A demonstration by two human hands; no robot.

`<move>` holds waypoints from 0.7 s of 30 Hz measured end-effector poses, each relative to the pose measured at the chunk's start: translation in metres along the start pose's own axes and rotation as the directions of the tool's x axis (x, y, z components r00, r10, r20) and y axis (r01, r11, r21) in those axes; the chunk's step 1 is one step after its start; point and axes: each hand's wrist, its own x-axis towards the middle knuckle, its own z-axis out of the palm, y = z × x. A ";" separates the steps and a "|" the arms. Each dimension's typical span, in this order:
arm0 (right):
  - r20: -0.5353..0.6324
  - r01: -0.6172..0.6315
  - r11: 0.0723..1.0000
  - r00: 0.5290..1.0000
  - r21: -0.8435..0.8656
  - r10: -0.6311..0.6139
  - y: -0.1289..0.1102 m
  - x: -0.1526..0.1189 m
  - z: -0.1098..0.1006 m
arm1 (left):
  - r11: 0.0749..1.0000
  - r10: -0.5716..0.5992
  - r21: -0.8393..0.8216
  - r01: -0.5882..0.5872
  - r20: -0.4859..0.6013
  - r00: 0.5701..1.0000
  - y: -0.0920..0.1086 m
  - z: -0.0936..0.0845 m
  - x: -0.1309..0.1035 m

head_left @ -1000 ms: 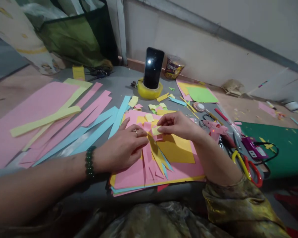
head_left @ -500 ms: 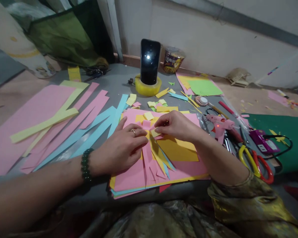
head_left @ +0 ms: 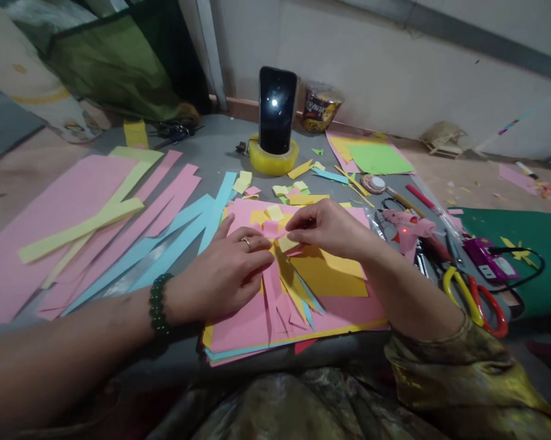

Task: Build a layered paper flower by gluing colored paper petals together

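Note:
On a stack of coloured paper sheets (head_left: 339, 311) lies a bow-like bunch of pink, yellow and blue paper strips (head_left: 271, 281), its tails spread toward me. My left hand (head_left: 224, 266) grips the left side of this bunch, fingers curled over it; the thumb is hidden. Between the fingertips of my right hand (head_left: 328, 229) is a pale yellow paper piece (head_left: 286, 244), held against the bunch's middle. A small cream paper square (head_left: 275, 212) lies just beyond the fingers. Under the right hand is an orange-yellow sheet (head_left: 330, 275).
Left are pink strips (head_left: 160, 198), blue strips (head_left: 183, 244) and a pink sheet (head_left: 73, 201). A phone (head_left: 277, 110) stands in a yellow tape roll (head_left: 273, 160) behind. To the right are a pink glue gun (head_left: 408, 229), scissors (head_left: 488, 308) and a purple power strip (head_left: 490, 263).
Both hands keep almost the same place on the paper bunch. The right wrist has shifted very slightly, and the camera view has moved a little.

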 end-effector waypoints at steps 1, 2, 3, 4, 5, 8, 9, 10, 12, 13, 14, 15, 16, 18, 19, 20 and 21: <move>0.002 -0.004 1.000 1.000 -0.008 0.004 0.000 0.000 0.001 | 1.000 0.001 0.000 -0.001 0.001 1.000 0.000 0.000 0.000; 0.009 -0.009 1.000 1.000 -0.019 0.009 0.000 0.000 0.001 | 1.000 -0.001 -0.002 0.001 0.001 1.000 0.000 0.000 0.000; 0.017 -0.013 0.999 1.000 -0.034 0.014 0.001 0.000 0.002 | 1.000 -0.003 -0.005 0.003 0.000 1.000 0.000 0.000 0.000; 0.021 -0.015 0.998 1.000 -0.053 0.017 0.001 0.000 0.003 | 1.000 -0.007 -0.007 0.007 -0.001 1.000 0.000 -0.001 0.000; 0.020 -0.016 0.997 1.000 -0.075 0.018 0.001 0.000 0.004 | 1.000 -0.010 -0.008 0.010 0.000 1.000 0.001 -0.001 0.001; 0.002 -0.011 0.991 1.000 -0.133 0.012 0.001 0.000 0.006 | 1.000 -0.026 -0.013 0.027 0.018 0.999 0.002 -0.002 0.002; -0.005 -0.010 0.989 1.000 -0.147 0.009 0.001 -0.001 0.006 | 0.999 -0.033 -0.013 0.033 0.029 0.999 0.002 -0.002 0.002; -0.009 -0.010 0.988 1.000 -0.155 0.009 0.001 -0.001 0.007 | 0.999 -0.038 -0.012 0.038 0.038 0.999 0.003 -0.003 0.002; -0.009 -0.017 0.987 1.000 -0.157 0.015 0.001 -0.002 0.007 | 0.999 -0.044 -0.013 0.044 0.041 0.998 0.003 -0.002 0.002; -0.005 -0.023 0.988 1.000 -0.155 0.022 0.001 -0.002 0.007 | 0.999 -0.045 -0.014 0.046 0.036 0.998 0.003 -0.001 0.002; 0.000 -0.027 0.988 1.000 -0.152 0.028 0.001 -0.002 0.006 | 0.999 -0.047 -0.015 0.047 0.027 0.999 0.003 -0.001 0.002; 0.004 -0.027 0.988 1.000 -0.151 0.028 0.001 -0.002 0.006 | 0.999 -0.049 -0.016 0.050 0.021 0.999 0.003 0.000 0.002; 0.006 -0.024 0.988 1.000 -0.155 0.026 0.000 -0.002 0.006 | 0.999 -0.051 -0.015 0.052 0.018 0.999 0.003 0.001 0.002; 0.007 -0.014 0.985 1.000 -0.169 0.016 0.000 -0.002 0.006 | 0.998 -0.057 -0.013 0.057 0.018 0.998 0.003 0.002 0.003; 0.009 -0.009 0.985 1.000 -0.173 0.011 -0.001 -0.002 0.006 | 0.998 -0.059 -0.011 0.059 0.022 0.998 0.003 0.003 0.003; 0.012 -0.005 0.985 1.000 -0.174 0.007 -0.001 -0.002 0.007 | 0.998 -0.059 -0.009 0.059 0.027 0.998 0.004 0.003 0.003; 0.017 -0.003 0.985 1.000 -0.171 0.006 -0.001 -0.002 0.007 | 0.998 -0.059 -0.006 0.059 0.033 0.998 0.004 0.002 0.004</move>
